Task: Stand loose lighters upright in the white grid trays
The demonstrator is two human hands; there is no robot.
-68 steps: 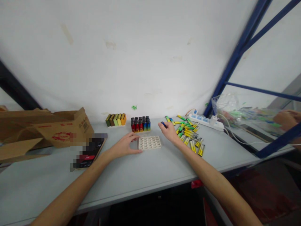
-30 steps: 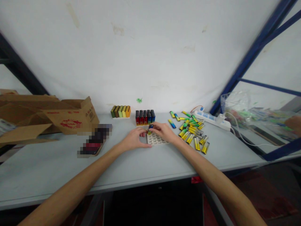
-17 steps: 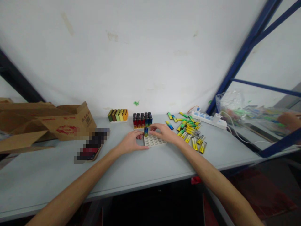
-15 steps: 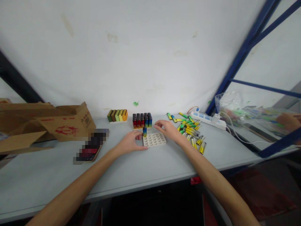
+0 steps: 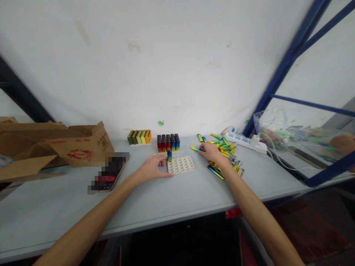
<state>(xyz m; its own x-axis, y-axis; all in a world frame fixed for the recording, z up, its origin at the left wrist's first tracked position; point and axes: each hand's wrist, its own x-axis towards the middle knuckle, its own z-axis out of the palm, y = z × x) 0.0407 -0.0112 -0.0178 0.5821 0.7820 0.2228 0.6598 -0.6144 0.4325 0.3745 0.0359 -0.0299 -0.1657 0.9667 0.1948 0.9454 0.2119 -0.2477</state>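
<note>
My left hand (image 5: 152, 167) grips the left end of a white tray (image 5: 181, 164) with rows of slots, thumb along its front corner and fingers curled behind. One blue-and-yellow lighter (image 5: 169, 156) stands upright in the tray's back left corner, close to my fingertips. To the right of the tray, my right hand (image 5: 209, 152) is closed on a shiny yellow-and-blue lighter (image 5: 195, 148), which points left. A heap of loose green and yellow lighters (image 5: 237, 165) lies around and under that hand. Another dark blue-green lighter (image 5: 215, 172) rests at the heap's near side.
Behind stand a block of red and blue lighters (image 5: 168, 143) and a tray of green to orange ones (image 5: 139, 137). At left are a phone (image 5: 111, 171) and a cardboard box (image 5: 80, 146). A power strip (image 5: 245, 142), blue frame (image 5: 277, 79) and another person's hand (image 5: 342, 144) are at right.
My right hand has moved right from above the tray to the heap and has taken hold of a lighter. Some loose lighters have shifted. My left hand stays at the tray.
</note>
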